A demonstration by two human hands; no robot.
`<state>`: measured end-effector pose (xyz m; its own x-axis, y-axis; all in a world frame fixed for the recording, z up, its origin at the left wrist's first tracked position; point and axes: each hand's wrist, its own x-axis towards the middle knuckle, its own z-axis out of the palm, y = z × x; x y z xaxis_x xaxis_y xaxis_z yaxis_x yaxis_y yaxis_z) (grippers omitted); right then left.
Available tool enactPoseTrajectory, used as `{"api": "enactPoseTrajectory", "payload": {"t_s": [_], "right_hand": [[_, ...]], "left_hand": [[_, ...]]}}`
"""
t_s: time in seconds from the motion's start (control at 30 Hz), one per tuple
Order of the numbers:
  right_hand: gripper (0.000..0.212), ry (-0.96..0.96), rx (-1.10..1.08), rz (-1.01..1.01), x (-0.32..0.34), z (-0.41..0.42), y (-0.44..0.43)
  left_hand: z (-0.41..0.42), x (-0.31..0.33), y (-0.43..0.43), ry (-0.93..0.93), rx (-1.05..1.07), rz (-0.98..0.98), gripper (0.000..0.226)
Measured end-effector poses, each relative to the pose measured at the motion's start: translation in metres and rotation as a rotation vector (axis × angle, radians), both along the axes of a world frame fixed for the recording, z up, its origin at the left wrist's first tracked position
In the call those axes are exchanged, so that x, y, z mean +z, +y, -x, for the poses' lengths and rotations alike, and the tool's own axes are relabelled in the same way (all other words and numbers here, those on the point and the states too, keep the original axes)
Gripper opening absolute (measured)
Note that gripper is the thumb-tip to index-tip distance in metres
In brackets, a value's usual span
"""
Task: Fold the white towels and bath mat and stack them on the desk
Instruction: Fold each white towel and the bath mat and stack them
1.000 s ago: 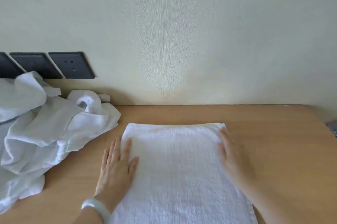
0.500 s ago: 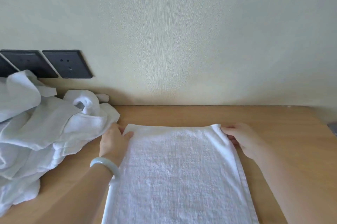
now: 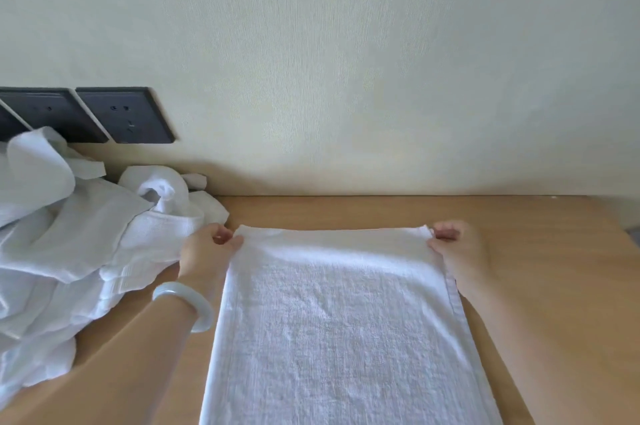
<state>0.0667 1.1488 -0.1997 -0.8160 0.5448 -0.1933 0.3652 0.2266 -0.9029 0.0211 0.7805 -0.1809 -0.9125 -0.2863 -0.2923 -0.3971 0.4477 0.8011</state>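
Observation:
A white terry towel (image 3: 339, 320) lies flat on the wooden desk (image 3: 540, 251), running from the middle of the desk down to the frame's bottom edge. My left hand (image 3: 207, 251) pinches the towel's far left corner. My right hand (image 3: 457, 251) pinches its far right corner. The far edge between the two hands is lifted a little into a soft ridge. A crumpled heap of white towels (image 3: 69, 251) lies at the left, touching my left hand.
The wall rises right behind the desk, with dark socket plates (image 3: 121, 114) at the left above the heap. The desk's right edge (image 3: 620, 234) slants down at the far right. Bare wood shows behind and to the right of the towel.
Both hands went from lying flat on the towel's sides to its far corners, where they now pinch the cloth. The far edge has risen slightly.

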Motion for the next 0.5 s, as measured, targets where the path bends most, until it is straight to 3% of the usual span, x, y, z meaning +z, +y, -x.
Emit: {"api": "enactPoseTrajectory", "payload": {"t_s": [0.1, 0.2, 0.4, 0.5], "right_hand": [[0.041, -0.086, -0.005, -0.001, 0.002, 0.0, 0.0], [0.042, -0.195, -0.008, -0.084, 0.005, 0.008, 0.003], [0.031, -0.121, -0.125, -0.145, -0.007, 0.015, -0.007], [0.028, -0.126, -0.108, -0.172, -0.003, 0.011, -0.012]], "left_hand": [[0.003, 0.006, 0.007, -0.053, -0.06, 0.103, 0.023], [0.004, 0.009, 0.009, -0.094, -0.115, 0.262, 0.025], [0.004, 0.008, 0.01, 0.003, -0.05, 0.149, 0.018], [0.0, 0.011, 0.012, -0.011, -0.059, 0.228, 0.037]]}}
